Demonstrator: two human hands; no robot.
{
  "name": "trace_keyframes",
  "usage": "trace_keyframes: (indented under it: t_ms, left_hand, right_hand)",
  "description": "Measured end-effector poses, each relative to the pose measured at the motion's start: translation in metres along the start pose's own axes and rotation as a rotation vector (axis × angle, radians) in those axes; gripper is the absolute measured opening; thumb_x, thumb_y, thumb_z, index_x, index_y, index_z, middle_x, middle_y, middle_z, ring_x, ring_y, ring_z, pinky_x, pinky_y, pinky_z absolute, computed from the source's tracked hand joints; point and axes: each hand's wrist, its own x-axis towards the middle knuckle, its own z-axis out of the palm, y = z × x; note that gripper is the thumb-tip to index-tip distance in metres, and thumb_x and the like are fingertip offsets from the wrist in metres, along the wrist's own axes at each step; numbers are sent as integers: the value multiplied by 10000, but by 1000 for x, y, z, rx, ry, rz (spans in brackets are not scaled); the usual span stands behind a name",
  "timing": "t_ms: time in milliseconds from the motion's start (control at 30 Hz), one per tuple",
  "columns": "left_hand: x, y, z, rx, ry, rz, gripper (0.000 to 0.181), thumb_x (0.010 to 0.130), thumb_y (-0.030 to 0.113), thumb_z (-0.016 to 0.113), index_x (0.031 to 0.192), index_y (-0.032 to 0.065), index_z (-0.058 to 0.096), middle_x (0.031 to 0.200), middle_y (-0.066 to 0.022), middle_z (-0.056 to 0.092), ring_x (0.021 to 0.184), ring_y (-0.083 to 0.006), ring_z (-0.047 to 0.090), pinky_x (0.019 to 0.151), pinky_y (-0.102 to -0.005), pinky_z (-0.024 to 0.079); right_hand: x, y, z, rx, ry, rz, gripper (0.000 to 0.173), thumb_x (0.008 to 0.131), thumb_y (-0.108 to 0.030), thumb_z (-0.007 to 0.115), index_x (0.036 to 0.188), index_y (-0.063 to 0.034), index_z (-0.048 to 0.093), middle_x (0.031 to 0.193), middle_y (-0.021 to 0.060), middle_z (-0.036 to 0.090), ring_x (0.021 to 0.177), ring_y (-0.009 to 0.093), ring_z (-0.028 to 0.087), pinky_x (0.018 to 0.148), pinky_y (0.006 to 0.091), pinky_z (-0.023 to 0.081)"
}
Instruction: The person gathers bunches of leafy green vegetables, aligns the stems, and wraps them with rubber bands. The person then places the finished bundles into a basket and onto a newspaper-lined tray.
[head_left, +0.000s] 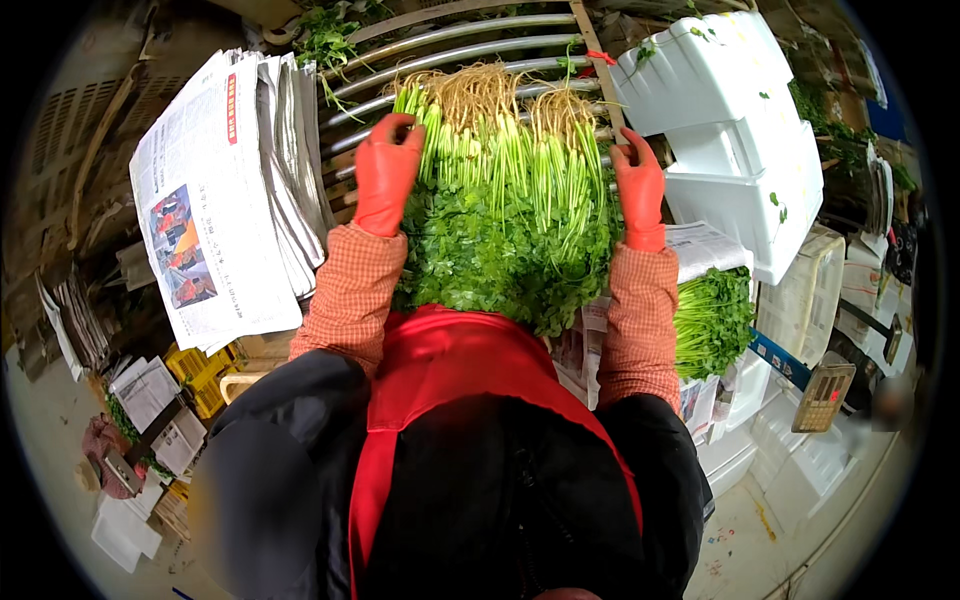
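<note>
A wide pile of rooted leafy greens (480, 187), which look like coriander, lies before me on a rack of metal bars (457, 54). Its brown roots point away from me and its leaves reach my red apron (457, 352). At the pile's left edge is my left hand (386, 172) in a red glove, thumb and finger parted against the outer stems. My right hand (640, 184), gloved the same way, is just off the right edge beside the rack's side rail (600, 67). Its thumb and finger are apart with nothing visible between them. Some fingers of both hands are hidden.
A thick newspaper stack (217, 202) rises close on my left. White foam boxes (727, 142) stand on the right, near another bunch of greens (712, 322) with newspaper. A scale display (823, 394) is farther right. A yellow crate (199, 375) sits lower left.
</note>
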Motion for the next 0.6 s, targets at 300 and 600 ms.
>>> trace_keyframes:
  t_ms: [300,600]
  left_hand:
    - [-49,-18,43,-132,-274,209,231,807,61,616,1036,33,625,921,-110,646,805,-209,632,733,-293,500]
    - [-56,-30,46,-117,-112,353,195,803,29,577,992,22,626,966,-139,638,886,-290,623,813,-332,482]
  right_hand:
    - [-22,-20,101,169,-420,-111,307,851,-13,532,1153,-15,586,948,116,674,853,153,638,747,258,509]
    - [-24,-52,137,-639,-265,-258,289,782,-232,646,1001,-46,618,954,183,646,844,338,631,706,387,510]
